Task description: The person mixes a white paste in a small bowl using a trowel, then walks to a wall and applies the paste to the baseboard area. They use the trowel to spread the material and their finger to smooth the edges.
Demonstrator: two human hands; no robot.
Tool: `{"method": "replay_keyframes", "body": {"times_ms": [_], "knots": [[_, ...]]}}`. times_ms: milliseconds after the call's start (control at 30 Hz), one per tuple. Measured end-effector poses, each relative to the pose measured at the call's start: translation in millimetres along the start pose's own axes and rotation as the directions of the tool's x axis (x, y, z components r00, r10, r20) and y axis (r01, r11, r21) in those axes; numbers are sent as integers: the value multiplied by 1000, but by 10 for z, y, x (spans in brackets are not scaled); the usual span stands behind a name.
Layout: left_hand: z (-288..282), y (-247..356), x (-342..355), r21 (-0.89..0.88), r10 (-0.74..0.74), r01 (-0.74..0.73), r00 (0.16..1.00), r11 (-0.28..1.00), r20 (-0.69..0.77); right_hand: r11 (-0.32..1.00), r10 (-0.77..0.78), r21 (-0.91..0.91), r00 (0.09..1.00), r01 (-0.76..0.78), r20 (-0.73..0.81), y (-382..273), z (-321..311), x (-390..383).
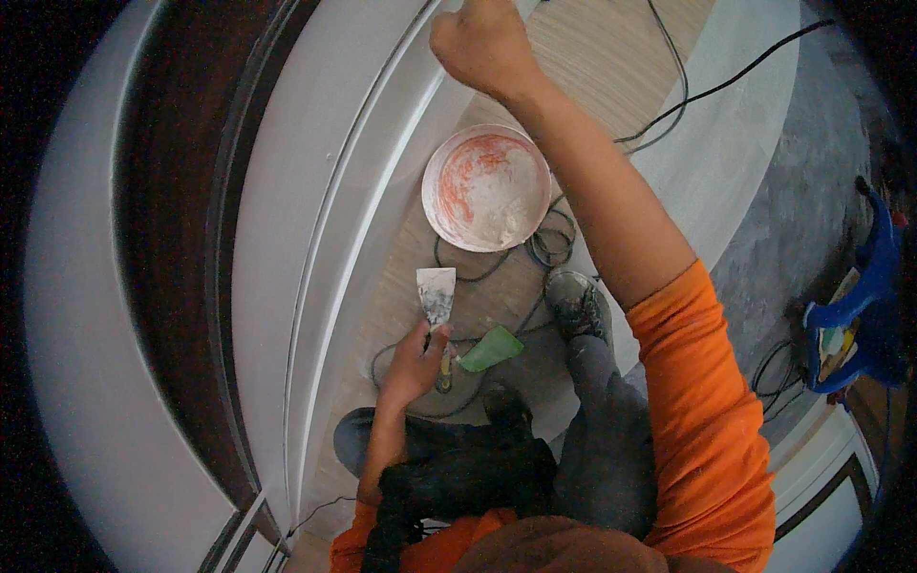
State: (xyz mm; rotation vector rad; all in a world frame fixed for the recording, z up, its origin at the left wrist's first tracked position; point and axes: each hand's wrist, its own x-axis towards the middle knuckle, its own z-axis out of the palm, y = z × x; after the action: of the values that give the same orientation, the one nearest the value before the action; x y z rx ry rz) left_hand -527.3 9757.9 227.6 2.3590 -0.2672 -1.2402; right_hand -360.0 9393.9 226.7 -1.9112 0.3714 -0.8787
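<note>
My left hand (414, 365) is closed on a putty knife (436, 291) with a white-smeared metal blade. A green plastic spreader (490, 349) is just right of that hand; I cannot tell whether it is held too. My right hand (482, 46) is raised at the top, fingers curled, by the white panel's moulded edge (377, 215); what it holds, if anything, is hidden. Below it, a round white bowl (487, 186) with reddish smears and pale powdery paste sits on the wood-look floor.
Loose cables (549, 234) loop around the bowl and my shoes. A dark strip (177, 239) runs along the left panel. At the right are a blue plastic holder (855, 320) with items inside, more cable, a pale board (726, 105) and a grey floor (764, 277).
</note>
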Motion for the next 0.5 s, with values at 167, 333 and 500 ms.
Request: {"method": "replay_keyframes", "body": {"times_ms": [167, 333, 500], "knots": [[16, -25, -13, 4, 28, -28, 1000, 1000, -3, 993, 116, -12, 982, -116, 149, -231, -13, -182], [11, -8, -42, 14, 13, -13, 1000, 1000, -7, 992, -107, 67, 994, 109, -26, -57, -55, -281], [-20, 5, -19, 39, -77, 75, 996, 996, 35, 997, -16, 76, 991, 27, -135, 157, -196, 50]]}}
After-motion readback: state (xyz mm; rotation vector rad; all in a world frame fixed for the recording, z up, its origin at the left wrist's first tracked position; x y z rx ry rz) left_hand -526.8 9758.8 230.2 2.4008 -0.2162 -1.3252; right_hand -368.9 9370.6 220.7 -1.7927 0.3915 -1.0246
